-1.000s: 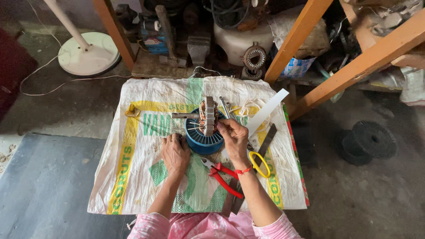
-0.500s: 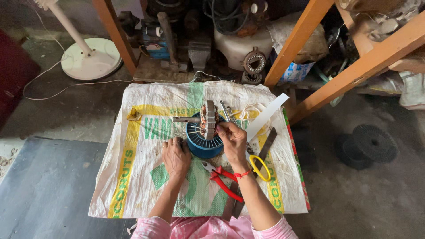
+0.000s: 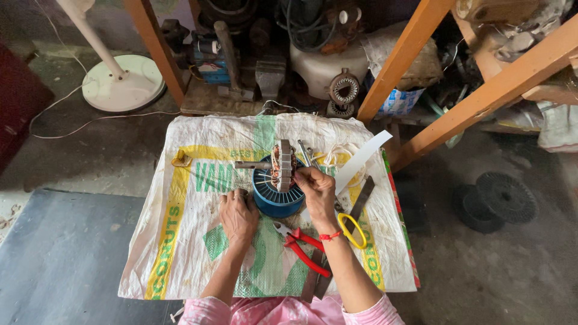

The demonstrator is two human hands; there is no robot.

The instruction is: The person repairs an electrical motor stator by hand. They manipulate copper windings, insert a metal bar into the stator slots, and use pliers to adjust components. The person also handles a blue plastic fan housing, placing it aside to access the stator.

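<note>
Workshop floor, grey concrete, with orange wooden frame legs (image 3: 415,54) rising at upper right and cluttered motor parts behind; a white fan base (image 3: 123,84) stands at upper left and two dark round discs (image 3: 497,201) lie on the floor at right, well apart from the work. Work surface: a white woven sack (image 3: 180,241) with green and yellow print, spread flat. Near its centre sits a blue ribbed cylinder (image 3: 274,198), upright, with a motor armature (image 3: 283,165) resting across its top, laminated stack with copper windings visible, shaft pointing left. Left hand (image 3: 238,213) rests on the sack, touching the left side of the blue cylinder, fingers curled together; whether they grip anything cannot be told. Right hand (image 3: 316,192) lies at the right side of the armature, fingertips pinched together at its windings; what they pinch is too small to see. Red thread around the right wrist. Just below the cylinder: red-handled pliers (image 3: 304,247). Beside the right forearm: yellow-handled scissors (image 3: 352,229). A white strip (image 3: 361,159) lies tilted at upper right of the sack. Pink sleeves at the bottom edge
</note>
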